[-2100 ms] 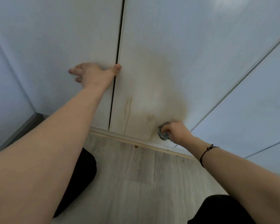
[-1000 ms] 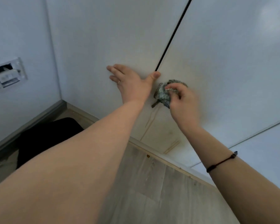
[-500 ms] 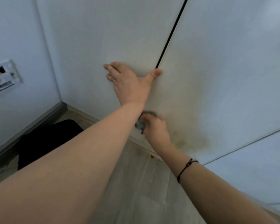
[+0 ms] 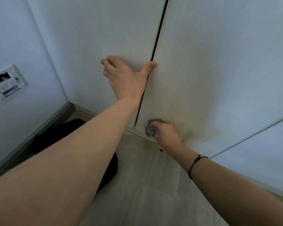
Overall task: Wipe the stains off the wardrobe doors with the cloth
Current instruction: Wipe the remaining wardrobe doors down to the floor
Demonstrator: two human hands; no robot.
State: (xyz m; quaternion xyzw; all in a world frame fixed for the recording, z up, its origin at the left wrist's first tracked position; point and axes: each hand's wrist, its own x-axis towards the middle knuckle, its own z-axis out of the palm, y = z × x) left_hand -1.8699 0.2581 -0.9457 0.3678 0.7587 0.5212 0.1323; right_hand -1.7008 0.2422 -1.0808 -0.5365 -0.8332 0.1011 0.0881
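Brought the right hand (image 4: pixel 167 132) and its cloth (image 4: pixel 149 130) down since a second earlier, from beside the left thumb to the foot of the right wardrobe door (image 4: pixel 219 46), just right of the dark gap between the doors. Clenched the crumpled grey-green cloth in curled fingers and pressed it against the panel, just above the wooden strip at the door's base. Saw the cloth only in part, blurred, bulging out left of the knuckles.

Found stains (image 4: pixel 188 136) on that same door: a broad, faint yellowish-brown haze over its lower part, with darker streaks just right of the hand.

Noted one holder only, a white wall fitting (image 4: pixel 6 82) at far left with a dark opening; could not tell what lay inside.

Laid the left hand (image 4: pixel 126 79) flat on the left wardrobe door (image 4: pixel 104 30), fingers straight and spread, grasping nothing, thumb tip reaching across the gap to the right door's edge. Wore a thin ring (image 4: pixel 110 76) on that hand and a dark cord bracelet (image 4: pixel 196 165) on the right wrist. Stretched both bare forearms forward, the left higher than the right.

Below, made out a pale wood-grain floor (image 4: pixel 145 185), a small brown speck (image 4: pixel 161 150) beside the right wrist, a grey skirting board (image 4: pixel 44 126), and a black-clothed leg (image 4: pixel 59 136) under the left forearm.
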